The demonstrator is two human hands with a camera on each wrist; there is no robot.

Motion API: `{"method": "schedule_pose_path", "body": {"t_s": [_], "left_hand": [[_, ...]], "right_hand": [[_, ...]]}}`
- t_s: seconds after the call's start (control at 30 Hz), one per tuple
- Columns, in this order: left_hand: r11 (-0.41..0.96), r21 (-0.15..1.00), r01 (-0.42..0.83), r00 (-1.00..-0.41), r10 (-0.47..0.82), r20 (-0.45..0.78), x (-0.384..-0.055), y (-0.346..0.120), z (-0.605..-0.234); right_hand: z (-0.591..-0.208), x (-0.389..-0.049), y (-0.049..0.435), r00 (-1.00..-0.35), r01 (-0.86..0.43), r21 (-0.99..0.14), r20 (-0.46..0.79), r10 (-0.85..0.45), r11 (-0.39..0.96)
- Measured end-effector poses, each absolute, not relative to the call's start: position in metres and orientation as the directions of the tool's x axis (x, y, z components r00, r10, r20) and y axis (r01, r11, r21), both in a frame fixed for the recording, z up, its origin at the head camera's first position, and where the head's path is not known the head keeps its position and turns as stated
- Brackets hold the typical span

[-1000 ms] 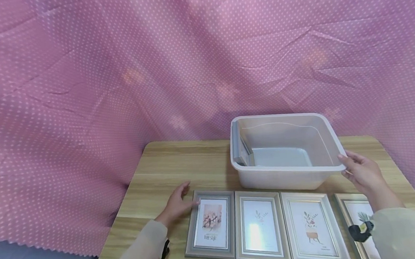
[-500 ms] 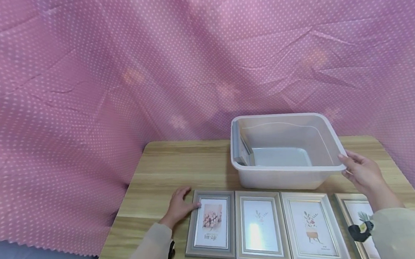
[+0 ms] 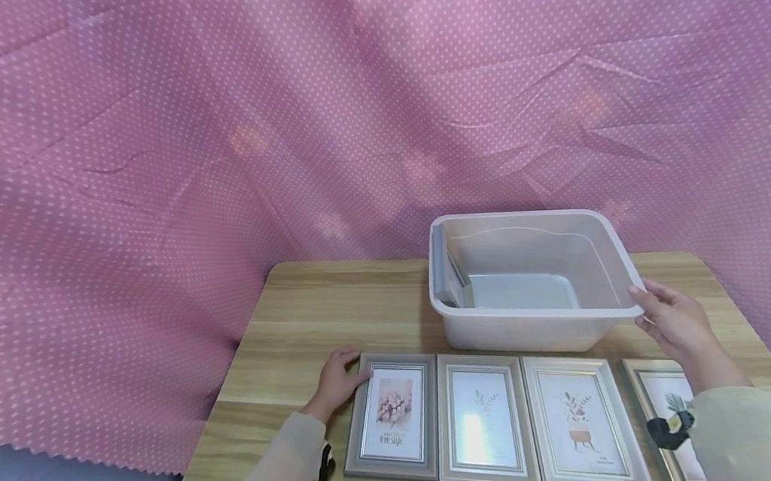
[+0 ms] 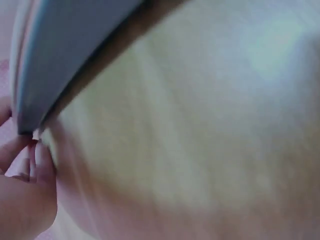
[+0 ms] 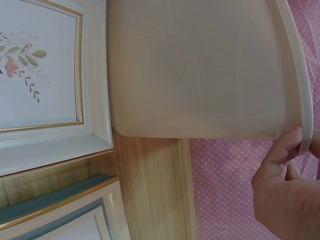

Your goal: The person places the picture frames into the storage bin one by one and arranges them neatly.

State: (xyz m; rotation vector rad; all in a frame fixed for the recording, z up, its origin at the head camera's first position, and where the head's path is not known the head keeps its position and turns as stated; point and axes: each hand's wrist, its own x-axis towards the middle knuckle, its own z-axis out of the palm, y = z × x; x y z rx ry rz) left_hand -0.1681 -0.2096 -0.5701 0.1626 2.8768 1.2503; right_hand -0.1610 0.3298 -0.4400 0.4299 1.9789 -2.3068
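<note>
My left hand (image 3: pixel 336 386) is at the upper left corner of a grey picture frame (image 3: pixel 354 447) with a flower print, the leftmost in a row on the table. Its thumb lies over the frame's left edge. In the left wrist view the fingers (image 4: pixel 45 162) pinch that corner beside the frame's dark side. My right hand (image 3: pixel 681 327) grips the right front corner of a whitish plastic basin (image 3: pixel 522 332); the right wrist view shows thumb and fingers round its rim (image 5: pixel 306 100). Inside the basin, picture frames (image 3: pixel 440 266) stand on edge against the left wall.
Beside the held frame lie a champagne-coloured frame (image 3: pixel 444 432) with glare on its glass and a white frame (image 3: pixel 543 424) with a plant print. Partly under my right forearm is another frame (image 3: pixel 646 409). A pink dotted cloth (image 3: pixel 349 122) hangs behind the wooden table (image 3: pixel 335 297).
My left hand has come slightly down and right onto the frame's corner, and its spread fingers have closed in on the edge. The right hand and basin have stayed put.
</note>
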Motion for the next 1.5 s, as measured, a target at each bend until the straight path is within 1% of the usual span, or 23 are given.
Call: {"method": "schedule_pose_path", "body": {"t_s": [0.23,0.47,0.53,0.7,0.87,1.0,1.17,1.33,1.5], "left_hand": [[0.633,0.774,0.010,-0.998,0.056,-0.032,-0.170,-0.206,-0.560],[0.528,0.841,-0.117,-0.988,0.020,-0.150,-0.178,-0.205,-0.559],[0.498,0.853,-0.157,-0.982,0.016,-0.190,-0.180,-0.206,-0.557],[0.444,0.872,-0.208,-0.968,0.037,-0.250,-0.185,-0.210,-0.543],[0.389,0.893,-0.225,-0.955,0.094,-0.282,-0.195,-0.215,-0.523],[0.370,0.909,-0.193,-0.955,0.144,-0.261,-0.204,-0.217,-0.506],[0.383,0.904,-0.189,-0.942,0.191,-0.278,-0.213,-0.221,-0.482],[0.380,0.901,-0.210,-0.923,0.228,-0.311,-0.219,-0.220,-0.459],[0.390,0.890,-0.236,-0.910,0.233,-0.344,-0.222,-0.220,-0.439]], "right_hand": [[-0.441,-0.161,0.330,-0.960,0.226,-0.956,-0.251,0.123,-0.188],[-0.440,-0.161,0.331,-0.960,0.232,-0.957,-0.255,0.119,-0.177],[-0.440,-0.161,0.330,-0.959,0.235,-0.955,-0.258,0.118,-0.183],[-0.439,-0.161,0.329,-0.955,0.243,-0.954,-0.266,0.127,-0.173],[-0.439,-0.160,0.329,-0.956,0.242,-0.956,-0.264,0.130,-0.167],[-0.440,-0.159,0.329,-0.960,0.225,-0.957,-0.249,0.126,-0.184],[-0.439,-0.160,0.331,-0.965,0.208,-0.956,-0.235,0.118,-0.206],[-0.438,-0.162,0.333,-0.963,0.223,-0.957,-0.246,0.112,-0.184],[-0.436,-0.165,0.335,-0.962,0.229,-0.954,-0.253,0.108,-0.191]]}}
